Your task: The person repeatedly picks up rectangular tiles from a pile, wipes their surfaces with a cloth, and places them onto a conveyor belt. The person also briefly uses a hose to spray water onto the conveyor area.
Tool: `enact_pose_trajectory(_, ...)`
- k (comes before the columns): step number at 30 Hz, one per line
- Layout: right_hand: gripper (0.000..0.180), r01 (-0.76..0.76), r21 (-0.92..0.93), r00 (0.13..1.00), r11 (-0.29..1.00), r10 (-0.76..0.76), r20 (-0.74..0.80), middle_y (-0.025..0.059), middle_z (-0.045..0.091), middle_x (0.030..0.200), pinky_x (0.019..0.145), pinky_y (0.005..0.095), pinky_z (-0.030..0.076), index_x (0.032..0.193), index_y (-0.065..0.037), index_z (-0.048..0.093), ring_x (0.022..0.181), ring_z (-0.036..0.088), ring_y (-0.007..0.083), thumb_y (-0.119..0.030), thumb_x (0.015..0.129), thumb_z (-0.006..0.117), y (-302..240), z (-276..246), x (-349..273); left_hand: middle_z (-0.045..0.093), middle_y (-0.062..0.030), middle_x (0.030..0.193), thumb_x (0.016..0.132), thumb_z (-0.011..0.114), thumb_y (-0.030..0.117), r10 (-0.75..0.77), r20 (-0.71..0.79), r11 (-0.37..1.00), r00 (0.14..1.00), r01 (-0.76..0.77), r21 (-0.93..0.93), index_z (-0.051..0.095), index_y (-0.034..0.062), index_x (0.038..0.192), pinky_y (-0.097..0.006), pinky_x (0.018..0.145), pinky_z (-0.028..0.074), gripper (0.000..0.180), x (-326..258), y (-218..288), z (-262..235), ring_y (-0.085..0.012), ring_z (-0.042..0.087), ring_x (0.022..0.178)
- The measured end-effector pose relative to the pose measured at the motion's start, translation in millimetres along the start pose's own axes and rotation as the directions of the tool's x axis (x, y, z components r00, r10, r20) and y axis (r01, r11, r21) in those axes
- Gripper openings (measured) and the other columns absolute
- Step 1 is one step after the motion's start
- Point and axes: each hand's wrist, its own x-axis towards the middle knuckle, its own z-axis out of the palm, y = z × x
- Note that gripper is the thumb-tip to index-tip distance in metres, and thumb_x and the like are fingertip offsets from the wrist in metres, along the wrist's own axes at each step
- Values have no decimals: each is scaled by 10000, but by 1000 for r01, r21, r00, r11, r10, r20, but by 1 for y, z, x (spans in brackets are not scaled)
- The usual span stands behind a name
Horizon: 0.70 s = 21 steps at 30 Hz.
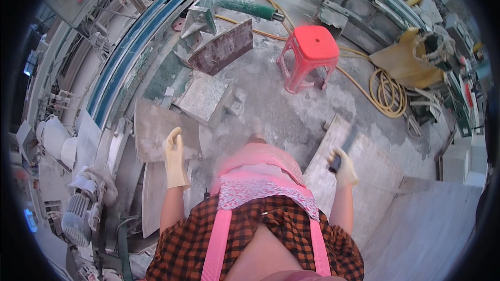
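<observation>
My left hand, in a cream rubber glove, is raised beside my pink apron. Its fingers are loosely bent with nothing in them, near a brownish slab. In a matching glove, my right hand is closed round the black handle of a knife-like tool. The tool's long dark end points up and away from me; it is blurred, so its exact shape is unclear. Below it lies a pale, dusty board on the floor.
A red plastic stool stands ahead, with a coiled yellow hose to its right. A machine with blue rails runs along the left, near a dusty motor. A grey block sits ahead on the left.
</observation>
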Motion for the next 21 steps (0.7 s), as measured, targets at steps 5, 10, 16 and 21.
enact_pose_trajectory(5, 270, 130, 183, 888, 974, -32, -459, 167, 648, 824, 543, 394, 562, 1038, 55, 564, 614, 648, 275, -140, 872, 648, 17, -65, 59, 685, -84, 1116, 997, 555, 127, -223, -11, 936, 975, 211, -280, 662, -2, 1153, -296, 955, 471, 229, 117, -29, 86, -155, 627, 1062)
enact_pose_trajectory(10, 258, 51, 265, 819, 963, 112, -562, 179, 638, 823, 546, 397, 562, 1028, 64, 560, 619, 643, 283, -121, 866, 638, 2, -69, 75, 703, -98, 1110, 995, 539, 91, 77, 193, 900, 978, 15, -435, 671, -21, 1144, -279, 946, 479, 228, 238, 87, 230, -157, 648, 1050)
enact_pose_trajectory(16, 153, -6, 83, 866, 997, 46, -498, 85, 597, 684, 473, 363, 486, 864, -20, 558, 536, 596, 219, -144, 860, 648, -20, -28, 80, 731, -83, 1027, 975, 562, 83, 403, 459, 886, 791, -211, -414, 691, -26, 1106, -267, 878, 502, 213, 318, 201, 356, -137, 673, 969)
enact_pose_trajectory(21, 264, -80, -113, 852, 990, 9, -524, 42, 523, 565, 440, 355, 410, 691, -70, 554, 466, 523, 191, -243, 874, 633, -40, -20, 165, 723, -58, 990, 943, 611, 166, 255, 474, 943, 843, -108, -315, 703, 12, 1070, -313, 840, 513, 220, 340, 198, 400, -144, 653, 928)
